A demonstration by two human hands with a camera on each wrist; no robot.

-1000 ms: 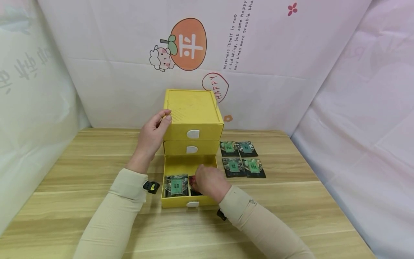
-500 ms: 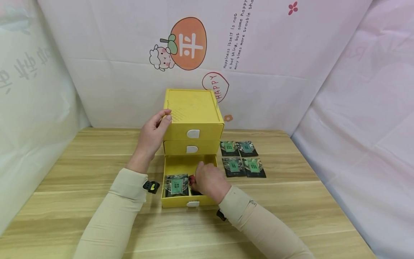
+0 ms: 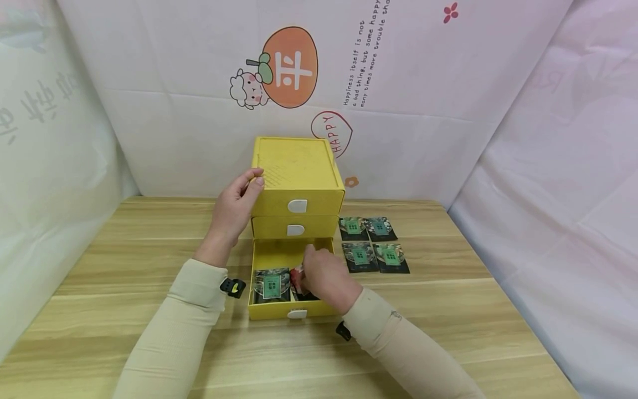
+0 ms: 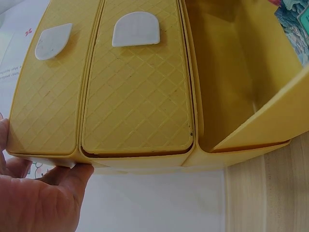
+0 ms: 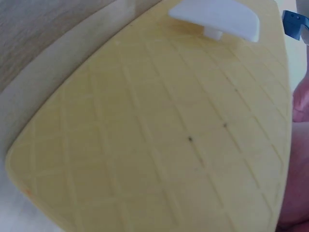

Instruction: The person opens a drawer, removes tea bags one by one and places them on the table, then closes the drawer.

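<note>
A yellow three-tier drawer box stands on the table with its bottom drawer pulled out. My left hand grips the box's upper left edge; in the left wrist view its fingers lie round the corner. My right hand is down in the drawer's right half, its curled fingers pinching a red and dark sachet that stands partly tilted. The hand covers much of that sachet. To its left in the drawer lies a dark sachet with a green label. The right wrist view mostly shows the drawer front.
Several dark sachets with green labels lie in two rows on the wooden table, right of the box. White printed cloth hangs behind and at both sides. The upper two drawers are closed, with white pull tabs.
My right hand has lifted slightly and turned, and more of the red sachet shows, its edge tilted upward. My left hand and the drawer box stay in place.
</note>
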